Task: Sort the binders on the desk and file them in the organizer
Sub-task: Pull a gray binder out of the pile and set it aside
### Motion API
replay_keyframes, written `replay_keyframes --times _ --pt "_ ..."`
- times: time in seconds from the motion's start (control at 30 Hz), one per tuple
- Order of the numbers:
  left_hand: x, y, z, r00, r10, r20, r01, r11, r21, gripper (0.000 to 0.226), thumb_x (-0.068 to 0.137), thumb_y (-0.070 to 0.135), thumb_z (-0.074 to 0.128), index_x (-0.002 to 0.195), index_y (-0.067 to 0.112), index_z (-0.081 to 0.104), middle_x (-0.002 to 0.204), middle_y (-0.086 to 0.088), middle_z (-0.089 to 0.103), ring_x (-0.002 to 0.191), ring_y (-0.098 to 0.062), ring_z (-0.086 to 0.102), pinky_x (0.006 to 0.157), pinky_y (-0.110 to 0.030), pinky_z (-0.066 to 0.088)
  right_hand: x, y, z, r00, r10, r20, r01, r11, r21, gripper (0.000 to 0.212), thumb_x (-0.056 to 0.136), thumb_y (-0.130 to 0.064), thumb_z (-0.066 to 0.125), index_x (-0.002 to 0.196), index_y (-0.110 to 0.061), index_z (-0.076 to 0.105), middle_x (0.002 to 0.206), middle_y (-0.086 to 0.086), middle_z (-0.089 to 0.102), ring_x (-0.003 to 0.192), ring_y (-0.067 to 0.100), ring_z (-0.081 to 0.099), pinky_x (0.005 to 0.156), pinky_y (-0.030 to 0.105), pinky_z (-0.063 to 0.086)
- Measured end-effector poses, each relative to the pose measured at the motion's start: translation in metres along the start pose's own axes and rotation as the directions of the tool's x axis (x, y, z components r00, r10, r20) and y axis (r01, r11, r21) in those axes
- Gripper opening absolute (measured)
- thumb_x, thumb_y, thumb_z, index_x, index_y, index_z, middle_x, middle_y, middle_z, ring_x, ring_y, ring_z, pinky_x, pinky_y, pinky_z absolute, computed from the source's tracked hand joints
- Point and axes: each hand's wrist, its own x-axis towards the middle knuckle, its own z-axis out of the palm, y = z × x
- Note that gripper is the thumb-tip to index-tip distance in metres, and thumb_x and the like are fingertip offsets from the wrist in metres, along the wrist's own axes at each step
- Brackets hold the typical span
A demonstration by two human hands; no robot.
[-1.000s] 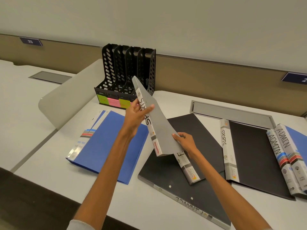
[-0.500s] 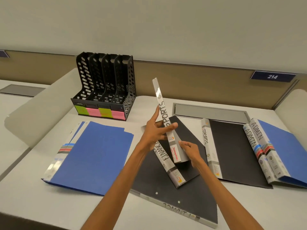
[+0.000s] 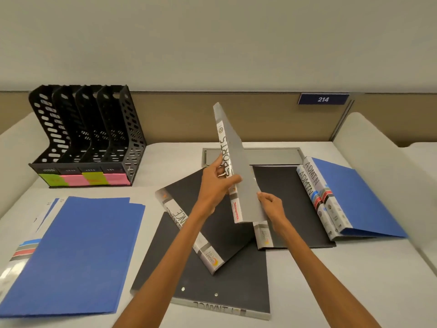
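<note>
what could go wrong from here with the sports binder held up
The SPORTS binder is tilted in the air, with the left hand on its spine and the right hand holding only its lower edge. It might slip onto the FINANCE binder underneath.
The organizer stands to the left. Its slot labels are unreadable here, so the wrong slot could be picked.
</note>
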Motion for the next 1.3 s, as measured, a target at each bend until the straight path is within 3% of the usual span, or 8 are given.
replay_keyframes --times 0.1,0.23,0.37,0.5,0.7,0.93,1.03,1.3 --pt "0.011 0.010 0.012 0.992 0.116 -0.056 -0.109 0.988 0.111 0.060 0.081 0.004 0.073 0.130 0.033 0.053 0.108 0.021 0.068 0.094 -0.009 0.070 0.074 -0.022 0.058 0.009 -0.006 -0.014 0.997 -0.030 0.065 0.031 0.999 -0.015 0.037 0.098 -0.039 0.052 0.125 -0.014 0.058 0.122 0.004 0.061 0.110 0.020 0.059 0.090 0.035 0.049" --pt "0.029 0.018 0.033 0.972 0.181 -0.153 -0.160 0.978 0.136 0.062 0.081 0.005 0.072 0.139 0.012 0.052 0.117 0.016 0.062 0.092 -0.005 0.069 0.076 -0.020 0.058 0.022 -0.013 -0.033 0.997 -0.039 0.064 0.038 0.999 0.019 0.042 0.097 -0.040 0.055 0.130 -0.013 0.056 0.124 0.003 0.062 0.112 0.020 0.059 0.096 0.042 0.052" --pt "0.037 0.006 0.059 0.985 0.072 -0.154 -0.070 0.997 0.016 0.047 0.085 0.006 0.069 0.127 0.021 0.055 0.110 0.013 0.067 0.091 -0.008 0.071 0.076 -0.029 0.061 0.036 -0.009 -0.058 0.989 -0.016 -0.145 0.020 0.999 0.029 0.035 0.095 -0.035 0.057 0.121 -0.013 0.061 0.117 0.003 0.063 0.099 0.014 0.059 0.076 0.028 0.046" --pt "0.048 -0.032 0.072 0.994 -0.110 -0.028 0.109 0.994 -0.024 0.057 0.086 0.003 0.067 0.139 0.012 0.049 0.123 -0.006 0.066 0.107 -0.024 0.067 0.082 -0.043 0.060 0.041 0.009 -0.092 0.949 0.046 -0.312 -0.058 0.998 -0.029 0.036 0.093 -0.029 0.057 0.124 -0.009 0.058 0.124 0.008 0.060 0.114 0.028 0.058 0.084 0.035 0.049" --pt "0.046 -0.100 0.088 0.970 -0.243 0.008 0.243 0.970 0.014 0.051 0.087 0.003 0.068 0.135 0.007 0.053 0.126 -0.009 0.065 0.111 -0.025 0.065 0.089 -0.039 0.057 0.034 0.032 -0.126 0.915 0.004 -0.403 -0.067 0.987 -0.143 0.048 0.091 -0.018 0.063 0.136 -0.011 0.050 0.135 0.008 0.054 0.118 0.027 0.055 0.094 0.045 0.053" --pt "0.043 -0.140 0.094 0.963 -0.270 -0.011 0.266 0.943 0.201 0.044 0.088 0.009 0.068 0.130 0.010 0.056 0.121 -0.007 0.066 0.102 -0.021 0.066 0.080 -0.029 0.056 0.024 0.045 -0.126 0.934 -0.118 -0.338 -0.064 0.873 -0.483 0.062 0.089 -0.026 0.066 0.143 -0.009 0.040 0.141 0.013 0.043 0.134 0.030 0.040 0.103 0.046 0.045" --pt "0.036 -0.155 0.094 0.956 -0.292 0.004 0.275 0.908 0.317 0.043 0.089 0.010 0.066 0.130 0.005 0.053 0.125 -0.011 0.063 0.109 -0.027 0.063 0.089 -0.039 0.055 0.021 0.053 -0.118 0.960 -0.120 -0.254 -0.070 0.774 -0.629 0.064 0.090 -0.033 0.064 0.146 -0.011 0.039 0.147 0.012 0.038 0.141 0.029 0.031 0.107 0.046 0.041" --pt "0.034 -0.165 0.092 0.958 -0.277 0.075 0.205 0.843 0.497 0.043 0.087 0.020 0.071 0.127 0.009 0.059 0.120 -0.010 0.065 0.107 -0.026 0.063 0.090 -0.040 0.054 0.019 0.072 -0.095 0.986 -0.117 -0.116 -0.007 0.674 -0.739 0.051 0.092 -0.032 0.058 0.137 -0.010 0.051 0.141 0.012 0.047 0.135 0.027 0.040 0.120 0.047 0.016"
